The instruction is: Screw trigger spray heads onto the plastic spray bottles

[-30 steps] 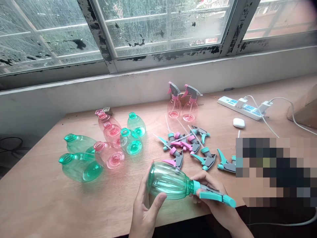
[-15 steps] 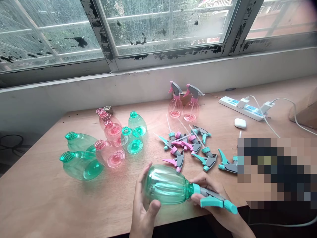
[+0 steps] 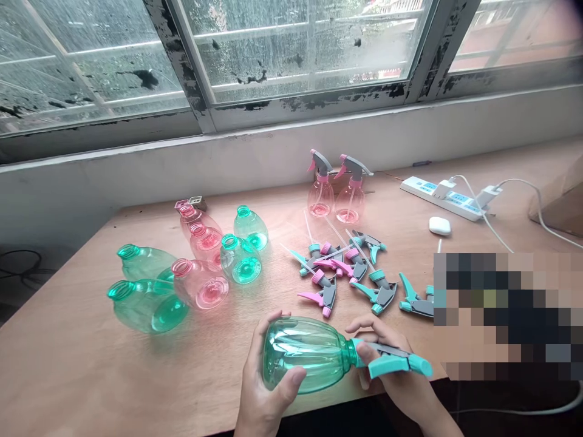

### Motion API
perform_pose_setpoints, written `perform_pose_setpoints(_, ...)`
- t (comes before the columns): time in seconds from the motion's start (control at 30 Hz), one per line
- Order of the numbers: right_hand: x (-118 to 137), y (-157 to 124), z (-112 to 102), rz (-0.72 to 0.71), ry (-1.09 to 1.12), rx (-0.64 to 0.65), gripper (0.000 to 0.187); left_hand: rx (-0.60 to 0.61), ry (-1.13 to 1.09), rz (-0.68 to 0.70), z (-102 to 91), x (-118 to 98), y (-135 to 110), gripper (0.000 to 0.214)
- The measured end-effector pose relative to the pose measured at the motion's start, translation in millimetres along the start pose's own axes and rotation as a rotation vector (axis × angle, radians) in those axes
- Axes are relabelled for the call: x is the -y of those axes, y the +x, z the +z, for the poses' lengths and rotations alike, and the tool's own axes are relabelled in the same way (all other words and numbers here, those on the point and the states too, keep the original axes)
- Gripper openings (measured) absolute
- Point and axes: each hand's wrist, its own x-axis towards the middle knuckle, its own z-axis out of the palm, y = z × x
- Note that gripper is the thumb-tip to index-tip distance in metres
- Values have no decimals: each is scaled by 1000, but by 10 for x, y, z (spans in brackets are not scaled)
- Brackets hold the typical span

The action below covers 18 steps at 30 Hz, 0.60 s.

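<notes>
A green see-through spray bottle (image 3: 305, 352) lies sideways in the air over the table's front edge, its base to the left. Wrapped round the base end is my left hand (image 3: 273, 376), thumb along the near side. My right hand (image 3: 387, 352) grips the neck, with thumb and fingers on the turquoise collar of the grey and turquoise trigger sprayer (image 3: 396, 362). The sprayer sits at the bottle's mouth and points right. Beyond my hands lies a pile of loose trigger sprayers (image 3: 328, 292), pink-grey and turquoise-grey, several with straws.
Several open green bottles (image 3: 148, 303) and pink bottles (image 3: 203, 285) stand or lie at left. Two pink spray bottles (image 3: 350, 197) with sprayers stand by the wall. A power strip (image 3: 441, 197), a white case (image 3: 439, 226) and a pixelated area are at right.
The bottle has dropped slightly and turned a little in my hands. My right thumb has moved up onto the collar, and its fingers have shifted around the neck.
</notes>
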Motion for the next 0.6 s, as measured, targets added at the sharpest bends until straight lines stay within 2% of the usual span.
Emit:
perform_pose_setpoints(0.1, 34, 40, 17, 28, -29, -53, 41, 21, 50, 88, -12, 47, -41, 75)
perform_pose_setpoints(0.23, 77, 103, 29, 52, -50, -101, 32, 19, 139, 356, -26, 163, -87, 73)
perform_pose_setpoints(0.33, 61, 133, 3, 87, -32, -93, 33, 42, 170, 474, -16, 212, -93, 73)
perform_pose_setpoints(0.43, -2, 130, -59, 67, -2, -87, 36, 61, 158, 455, -2, 199, -93, 74)
perform_pose_setpoints(0.57, -106, 78, -73, -70, 104, 4, 52, 121, 89, 279, -3, 157, -100, 76)
perform_pose_setpoints(0.6, -124, 63, -57, -116, 119, -8, 56, 150, 59, 241, -8, 154, -100, 78)
